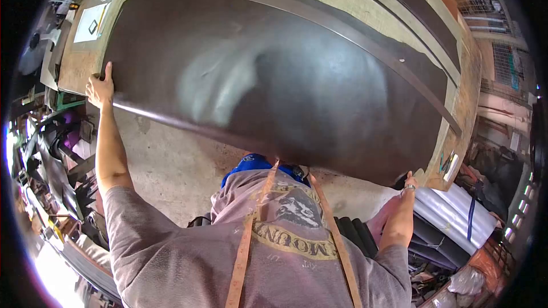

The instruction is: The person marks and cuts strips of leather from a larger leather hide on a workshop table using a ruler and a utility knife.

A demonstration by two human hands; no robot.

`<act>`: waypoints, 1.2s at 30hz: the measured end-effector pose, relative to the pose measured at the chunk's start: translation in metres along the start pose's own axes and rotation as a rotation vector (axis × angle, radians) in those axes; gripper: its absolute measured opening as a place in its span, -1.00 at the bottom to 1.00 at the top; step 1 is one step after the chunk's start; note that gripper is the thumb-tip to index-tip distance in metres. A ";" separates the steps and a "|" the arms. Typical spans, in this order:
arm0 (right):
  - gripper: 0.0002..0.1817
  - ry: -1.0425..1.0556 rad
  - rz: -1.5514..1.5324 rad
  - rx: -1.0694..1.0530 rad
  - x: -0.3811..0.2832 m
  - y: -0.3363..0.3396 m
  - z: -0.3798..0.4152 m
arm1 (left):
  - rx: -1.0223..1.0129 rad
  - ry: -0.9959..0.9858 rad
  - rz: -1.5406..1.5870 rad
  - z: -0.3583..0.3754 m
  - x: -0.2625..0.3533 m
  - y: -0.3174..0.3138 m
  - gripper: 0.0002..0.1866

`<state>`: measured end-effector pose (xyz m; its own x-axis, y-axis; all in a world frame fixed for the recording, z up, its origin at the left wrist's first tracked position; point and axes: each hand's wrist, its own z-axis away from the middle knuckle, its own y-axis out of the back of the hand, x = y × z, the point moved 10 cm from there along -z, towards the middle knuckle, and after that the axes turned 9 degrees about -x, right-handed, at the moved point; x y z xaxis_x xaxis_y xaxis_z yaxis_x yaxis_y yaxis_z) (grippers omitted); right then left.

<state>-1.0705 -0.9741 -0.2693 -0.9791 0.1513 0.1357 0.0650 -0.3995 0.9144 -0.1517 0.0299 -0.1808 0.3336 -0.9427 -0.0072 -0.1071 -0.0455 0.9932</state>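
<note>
A large dark brown glossy sheet (285, 74) lies spread over a wooden worktable (463, 108), its near edge hanging past the table's front. My left hand (100, 88) grips the sheet's near left corner, thumb on top. At the near right corner my right hand (407, 183), a ring on one finger, holds the sheet's edge from below. A tan measuring tape (246, 239) hangs around my neck over a grey printed T-shirt (188, 262).
A long dark strip (354, 34) runs along the sheet's far side. A white paper (91, 23) lies at the table's far left. White and black rolls (451, 217) are stacked at lower right. Tools and clutter (57, 154) crowd the left; below is concrete floor (171, 165).
</note>
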 end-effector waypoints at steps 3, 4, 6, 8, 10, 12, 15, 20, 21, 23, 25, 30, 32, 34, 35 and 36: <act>-0.20 -0.067 -0.127 0.075 0.008 -0.016 -0.006 | -0.129 0.047 0.036 -0.026 -0.018 -0.015 -0.05; -0.19 -0.065 -0.270 0.068 0.010 -0.017 0.004 | -0.144 0.037 0.014 -0.027 -0.017 -0.014 -0.06; -0.22 0.107 -0.720 -0.135 0.028 -0.060 -0.037 | -0.122 0.015 -0.004 -0.023 -0.007 -0.007 -0.08; -0.36 0.224 -1.307 -0.503 0.035 -0.091 -0.074 | -0.089 0.013 0.008 -0.024 -0.014 -0.001 -0.10; -0.40 0.047 -0.943 -0.374 0.040 -0.081 -0.061 | -0.099 0.024 0.072 -0.022 -0.011 0.003 -0.13; -0.42 -0.012 -0.911 -0.196 0.036 -0.066 -0.035 | -0.113 0.046 0.139 -0.019 -0.012 0.006 -0.16; -0.41 0.016 -1.049 -0.097 0.016 -0.053 0.016 | -0.084 0.063 0.210 -0.020 -0.015 0.005 -0.18; -0.40 0.051 -1.134 -0.061 -0.012 -0.053 0.062 | -0.048 0.059 0.218 -0.020 -0.019 0.004 -0.20; -0.40 0.055 -1.142 -0.065 -0.016 -0.052 0.065 | -0.049 0.058 0.219 -0.019 -0.018 0.006 -0.20; -0.39 0.053 -1.157 -0.063 -0.022 -0.054 0.071 | -0.055 0.052 0.220 -0.018 -0.017 0.009 -0.20; -0.37 0.056 -1.160 -0.069 -0.033 -0.054 0.073 | -0.016 0.038 0.243 -0.017 -0.017 0.011 -0.20; -0.34 0.063 -1.138 -0.097 -0.055 -0.048 0.070 | -0.021 0.046 0.291 -0.018 -0.020 0.009 -0.21; -0.32 0.065 -1.134 -0.106 -0.061 -0.048 0.068 | -0.028 0.055 0.310 -0.018 -0.021 0.007 -0.21; -0.30 0.072 -1.116 -0.134 -0.064 -0.047 0.067 | -0.043 0.061 0.251 -0.018 -0.021 0.012 -0.23; -0.29 0.071 -1.113 -0.147 -0.061 -0.047 0.066 | -0.057 0.058 0.221 -0.017 -0.018 0.011 -0.24; -0.28 0.071 -1.117 -0.176 -0.054 -0.046 0.064 | 0.034 0.018 0.106 -0.017 -0.021 0.016 -0.26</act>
<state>-1.0086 -0.9055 -0.2941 -0.4814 0.4532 -0.7502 -0.8748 -0.1956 0.4432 -0.1445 0.0544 -0.1623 0.3350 -0.9368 0.1004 -0.1742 0.0432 0.9838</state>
